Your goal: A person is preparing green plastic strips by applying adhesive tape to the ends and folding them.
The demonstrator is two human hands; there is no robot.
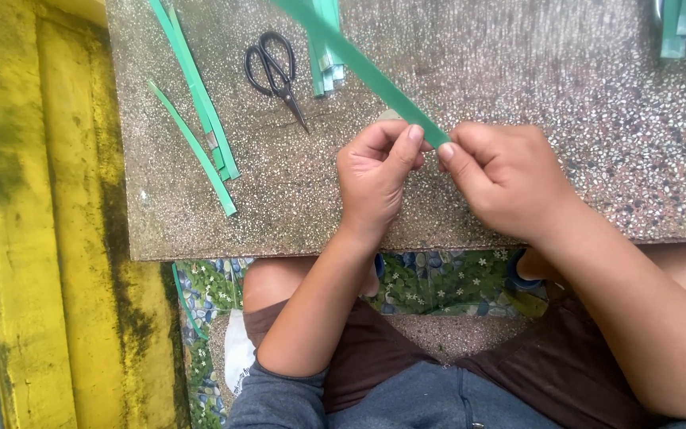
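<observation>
Looking down from head height, two bare hands are seen meeting over a speckled stone slab (pixel 518 95). A long green strip (pixel 359 63) is pinched at its near end between them: it is gripped by the thumb and fingertips of the left hand (pixel 375 179) on one side and by the thumb and forefinger of the right hand (pixel 502 179) on the other, so that both hands are closed upon it. From that shared grip the strip is carried diagonally up and to the left, held above the slab, until it is cut off by the top edge of the view. A pair of black scissors (pixel 277 71) is laid on the slab beyond the left hand, blades pointing toward the person, well apart from both hands. Just beside the scissors, a small bundle of short green strips (pixel 327 67) is partly hidden behind the held strip. Further left, several loose green strips (pixel 200 119) are spread lengthwise near the slab's edge. More green strips (pixel 676 28) are seen at the far right corner. A yellow painted wall (pixel 33 238) is seen along the left. Below the slab, the person's knees, dark shorts and a floral patterned cloth (pixel 446 282) are visible.
</observation>
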